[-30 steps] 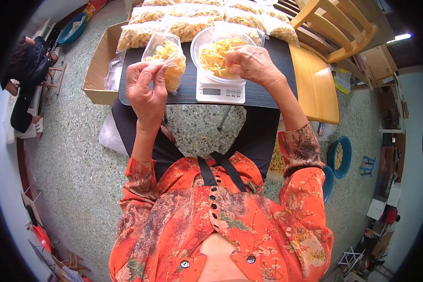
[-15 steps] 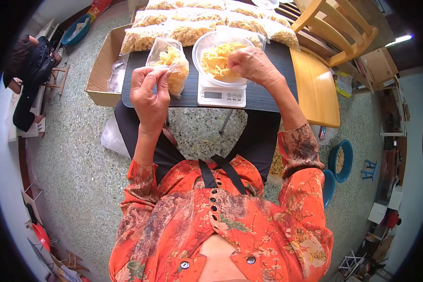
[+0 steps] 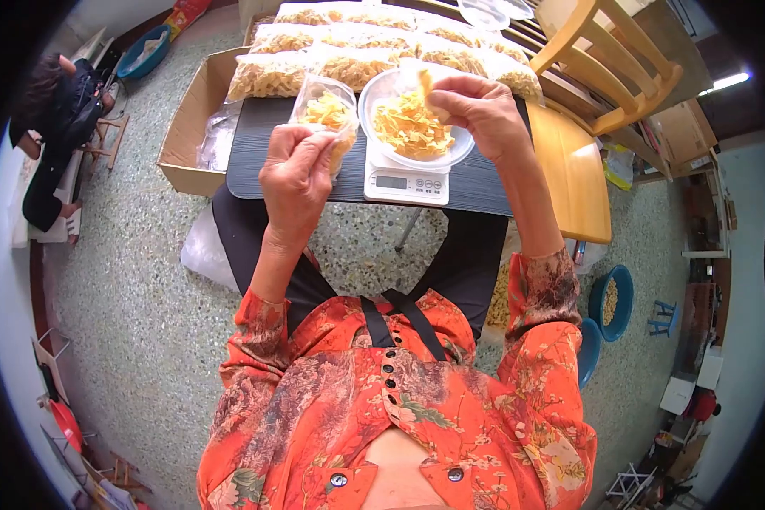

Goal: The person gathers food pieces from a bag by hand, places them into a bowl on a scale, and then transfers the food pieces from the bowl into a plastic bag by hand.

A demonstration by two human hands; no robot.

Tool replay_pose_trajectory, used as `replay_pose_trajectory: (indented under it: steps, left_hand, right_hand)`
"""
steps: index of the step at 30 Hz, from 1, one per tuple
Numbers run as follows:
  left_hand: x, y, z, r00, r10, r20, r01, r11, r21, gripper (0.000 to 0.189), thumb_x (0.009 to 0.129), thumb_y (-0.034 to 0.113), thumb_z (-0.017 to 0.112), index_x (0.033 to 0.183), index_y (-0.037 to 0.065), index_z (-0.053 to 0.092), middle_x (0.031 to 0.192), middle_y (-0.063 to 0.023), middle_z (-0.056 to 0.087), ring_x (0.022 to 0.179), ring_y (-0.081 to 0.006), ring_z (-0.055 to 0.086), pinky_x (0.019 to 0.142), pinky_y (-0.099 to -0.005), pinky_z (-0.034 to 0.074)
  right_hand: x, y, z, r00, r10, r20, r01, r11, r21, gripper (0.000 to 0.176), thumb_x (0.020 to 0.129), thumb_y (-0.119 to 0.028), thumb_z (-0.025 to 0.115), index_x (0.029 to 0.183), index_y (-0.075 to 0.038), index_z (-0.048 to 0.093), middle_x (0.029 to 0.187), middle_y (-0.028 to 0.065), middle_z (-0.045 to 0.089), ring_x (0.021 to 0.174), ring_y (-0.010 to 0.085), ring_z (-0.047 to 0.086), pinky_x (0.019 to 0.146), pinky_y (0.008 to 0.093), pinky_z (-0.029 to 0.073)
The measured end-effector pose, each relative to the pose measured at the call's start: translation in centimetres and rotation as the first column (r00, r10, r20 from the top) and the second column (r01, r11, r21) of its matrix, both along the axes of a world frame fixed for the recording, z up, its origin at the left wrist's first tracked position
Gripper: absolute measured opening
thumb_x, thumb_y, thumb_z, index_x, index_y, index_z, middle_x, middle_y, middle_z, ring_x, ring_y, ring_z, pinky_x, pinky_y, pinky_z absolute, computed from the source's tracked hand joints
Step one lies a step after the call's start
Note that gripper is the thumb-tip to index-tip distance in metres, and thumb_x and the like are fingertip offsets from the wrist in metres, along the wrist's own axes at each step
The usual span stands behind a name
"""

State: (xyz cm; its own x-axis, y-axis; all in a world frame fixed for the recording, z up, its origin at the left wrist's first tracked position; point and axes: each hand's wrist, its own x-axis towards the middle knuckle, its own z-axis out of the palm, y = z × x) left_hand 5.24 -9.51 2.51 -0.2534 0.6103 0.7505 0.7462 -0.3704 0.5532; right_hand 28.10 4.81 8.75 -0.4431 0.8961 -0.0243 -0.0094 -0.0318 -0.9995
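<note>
My left hand (image 3: 296, 174) pinches the open rim of a clear plastic bag (image 3: 342, 127), which stands partly filled with thin, yellow dried pieces. Over the right side of a white plastic bowl (image 3: 366, 109), my right hand (image 3: 487, 110) grips a small yellow dried piece (image 3: 425, 82) between thumb and fingers. A heap of the same yellow pieces (image 3: 410, 127) lies in the bowl. Beneath the bowl is a white digital scale (image 3: 406, 189); its display is too small to read.
Filled bags (image 3: 268, 76) line the back of the dark table (image 3: 255, 136). A cardboard box (image 3: 183, 127) stands left, a wooden chair (image 3: 578, 183) right. Blue basins (image 3: 625, 293) sit on the floor at right. Another person (image 3: 55, 140) is at far left.
My right hand has risen from the heap in the bowl, now with a yellow piece. My left hand and the bag have shifted slightly right in view.
</note>
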Motion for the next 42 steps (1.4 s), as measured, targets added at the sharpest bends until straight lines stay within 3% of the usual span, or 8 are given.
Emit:
replay_pose_trajectory:
  steps: [5, 10, 15, 23, 27, 30, 35, 42]
  left_hand:
    - [0.3, -0.3, 0.1, 1.000, -0.020, 0.003, 0.021, 0.999, -0.045, 0.016, 0.081, -0.002, 0.077, 0.097, 0.001, 0.075, 0.091, -0.0093, 0.062, 0.081, -0.0216, 0.065, 0.071, -0.0322, 0.054]
    - [0.1, -0.5, -0.2, 1.000, -0.004, -0.011, 0.003, 0.999, -0.052, 0.017, 0.081, -0.004, 0.077, 0.097, 0.000, 0.074, 0.092, -0.0093, 0.062, 0.081, -0.0216, 0.065, 0.072, -0.0322, 0.054]
    - [-0.5, -0.5, -0.3, 1.000, 0.016, -0.025, -0.014, 0.997, 0.081, 0.014, 0.083, -0.002, 0.075, 0.097, 0.002, 0.074, 0.091, -0.0088, 0.062, 0.076, -0.0236, 0.066, 0.067, -0.0345, 0.054]
    - [-0.7, -0.6, -1.0, 0.998, 0.047, -0.031, -0.044, 0.995, 0.088, 0.012, 0.086, 0.000, 0.075, 0.098, 0.000, 0.072, 0.088, -0.0096, 0.061, 0.074, -0.0239, 0.063, 0.064, -0.0340, 0.052]
    - [-1.1, -0.6, -0.6, 0.997, 0.075, -0.011, -0.075, 0.997, 0.037, 0.011, 0.085, 0.000, 0.075, 0.096, 0.000, 0.071, 0.089, -0.0102, 0.060, 0.077, -0.0243, 0.062, 0.068, -0.0342, 0.052]
    - [-1.3, -0.9, -0.7, 0.997, 0.071, 0.035, -0.071, 0.997, -0.002, 0.010, 0.085, -0.001, 0.075, 0.094, 0.001, 0.072, 0.089, -0.0104, 0.061, 0.080, -0.0242, 0.063, 0.074, -0.0340, 0.052]
    - [-1.2, -0.3, -1.1, 0.994, 0.073, 0.083, -0.074, 0.997, 0.008, 0.010, 0.087, -0.001, 0.076, 0.096, -0.001, 0.074, 0.092, -0.0078, 0.063, 0.078, -0.0133, 0.062, 0.068, -0.0253, 0.052]
    - [0.4, -0.2, -0.1, 0.990, 0.086, 0.109, -0.087, 0.996, 0.001, 0.012, 0.083, -0.002, 0.076, 0.094, 0.000, 0.073, 0.090, -0.0100, 0.062, 0.082, -0.0234, 0.064, 0.075, -0.0327, 0.052]
  right_hand:
    - [-6.7, -2.7, 2.0, 0.899, -0.185, 0.397, -0.262, 0.498, 0.827, 0.010, 0.083, -0.009, 0.075, 0.091, -0.004, 0.074, 0.081, 0.0098, 0.072, 0.071, 0.0228, 0.071, 0.069, 0.0314, 0.056]
    - [-11.7, -3.2, 1.0, 0.822, -0.203, 0.532, -0.523, 0.102, 0.846, 0.018, 0.068, -0.004, 0.074, 0.085, -0.005, 0.068, 0.091, 0.0118, 0.067, 0.094, 0.0321, 0.068, 0.081, 0.0394, 0.057]
    - [-12.0, -3.0, -0.7, 0.746, 0.066, 0.663, -0.631, 0.388, 0.672, 0.023, 0.080, -0.017, 0.071, 0.100, -0.005, 0.072, 0.100, 0.0146, 0.072, 0.097, 0.0336, 0.070, 0.088, 0.0416, 0.055]
    - [-11.7, -4.0, -1.9, 0.726, 0.127, 0.676, -0.647, 0.460, 0.608, 0.057, 0.105, -0.055, 0.037, 0.125, -0.008, 0.060, 0.107, 0.0192, 0.069, 0.112, 0.0389, 0.062, 0.093, 0.0477, 0.050]
    - [-10.3, -3.5, -0.4, 0.860, 0.188, 0.475, -0.500, 0.500, 0.707, 0.038, 0.102, -0.040, 0.057, 0.120, -0.006, 0.064, 0.099, 0.0153, 0.073, 0.089, 0.0319, 0.072, 0.081, 0.0395, 0.056]
    - [-7.8, -1.0, -0.2, 0.986, -0.017, 0.164, -0.138, 0.461, 0.876, 0.018, 0.092, -0.020, 0.073, 0.103, -0.006, 0.072, 0.096, 0.0106, 0.075, 0.084, 0.0244, 0.073, 0.076, 0.0335, 0.057]
    - [-1.5, 1.7, -1.5, 0.640, -0.380, 0.668, -0.433, 0.540, 0.722, 0.027, 0.086, -0.027, 0.077, 0.109, -0.012, 0.074, 0.104, 0.0073, 0.072, 0.093, 0.0253, 0.072, 0.083, 0.0374, 0.056]
    - [-1.7, 1.7, -4.8, 0.594, -0.417, 0.688, -0.503, 0.476, 0.722, 0.035, 0.082, -0.029, 0.080, 0.114, -0.017, 0.073, 0.113, 0.0069, 0.067, 0.100, 0.0311, 0.068, 0.089, 0.0434, 0.054]
